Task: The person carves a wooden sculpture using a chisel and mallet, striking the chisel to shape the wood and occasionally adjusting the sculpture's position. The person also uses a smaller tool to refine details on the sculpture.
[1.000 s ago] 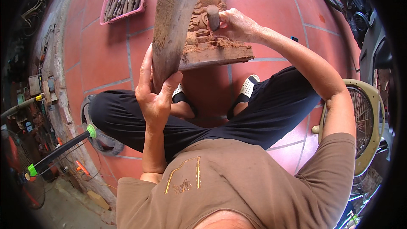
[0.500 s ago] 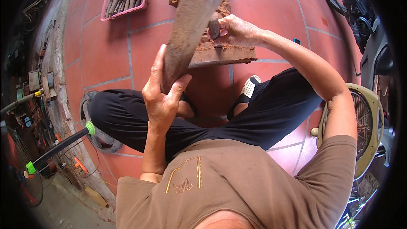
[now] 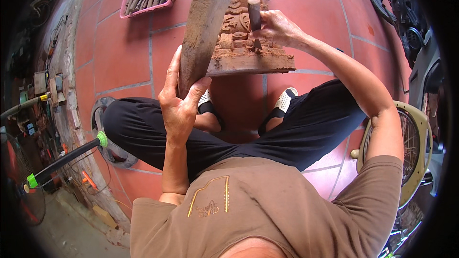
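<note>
My left hand [image 3: 177, 107] is closed around the lower end of a long, thick wooden mallet [image 3: 204, 28], raised upright and slanting past the top of the view. In my right hand [image 3: 278, 29] is a chisel [image 3: 254, 15] with a dark round wooden handle, pinched between the fingers. Its blade points down at the ornate reddish-brown wood carving [image 3: 233, 25], just above the thick flat base [image 3: 253, 63]. The mallet stands to the left of the chisel, apart from its handle, and hides part of the carving.
Beyond the carving to the left, a pink plastic basket [image 3: 169, 1] holds several dark-handled tools on the red tile floor [image 3: 124, 62]. A fan [image 3: 410, 148] is beside my right elbow. Another fan's black pole [image 3: 69, 160] crosses at left. A motorbike [image 3: 413, 38] stands at the far right.
The mallet has swung left, away from the chisel, uncovering more of the carving. My right hand and the chisel sit slightly further right, with the handle top now in plain view.
</note>
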{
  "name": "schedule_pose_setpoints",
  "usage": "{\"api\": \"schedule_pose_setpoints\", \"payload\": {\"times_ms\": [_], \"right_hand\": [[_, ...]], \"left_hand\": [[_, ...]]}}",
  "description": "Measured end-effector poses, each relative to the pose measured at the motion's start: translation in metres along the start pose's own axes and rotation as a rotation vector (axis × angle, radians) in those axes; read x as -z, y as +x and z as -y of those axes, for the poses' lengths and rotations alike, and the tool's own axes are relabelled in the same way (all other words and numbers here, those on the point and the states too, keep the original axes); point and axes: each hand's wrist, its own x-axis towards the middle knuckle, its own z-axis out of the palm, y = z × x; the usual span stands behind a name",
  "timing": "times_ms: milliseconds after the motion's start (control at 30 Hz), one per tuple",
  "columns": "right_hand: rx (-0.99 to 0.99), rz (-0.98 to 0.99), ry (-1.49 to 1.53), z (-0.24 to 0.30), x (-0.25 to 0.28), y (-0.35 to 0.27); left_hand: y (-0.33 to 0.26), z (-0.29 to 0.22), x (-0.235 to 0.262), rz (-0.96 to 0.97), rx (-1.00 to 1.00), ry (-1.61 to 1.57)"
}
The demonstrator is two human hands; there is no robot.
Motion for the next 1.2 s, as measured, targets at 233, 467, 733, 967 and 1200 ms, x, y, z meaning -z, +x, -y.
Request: {"api": "schedule_pose_setpoints", "payload": {"times_ms": [233,467,733,967,1200], "right_hand": [[0.304,0.124,0.332,0.017,-0.023,0.01],[0.399,0.127,0.22,0.016,-0.027,0.022],[0.386,0.1,0.288,0.01,-0.036,0.023],[0.403,0.078,0.309,0.017,-0.034,0.014],[0.346,0.103,0.169,0.011,-0.037,0.021]], "left_hand": [[-0.003,0.003,-0.003,0.013,-0.07,0.022],[-0.002,-0.001,0.002,0.054,-0.126,0.221],[-0.005,-0.011,0.002,-0.015,-0.145,0.104],[-0.005,0.008,0.005,0.023,-0.157,0.389],[-0.003,-0.004,0.004,-0.035,-0.185,0.266]]}}
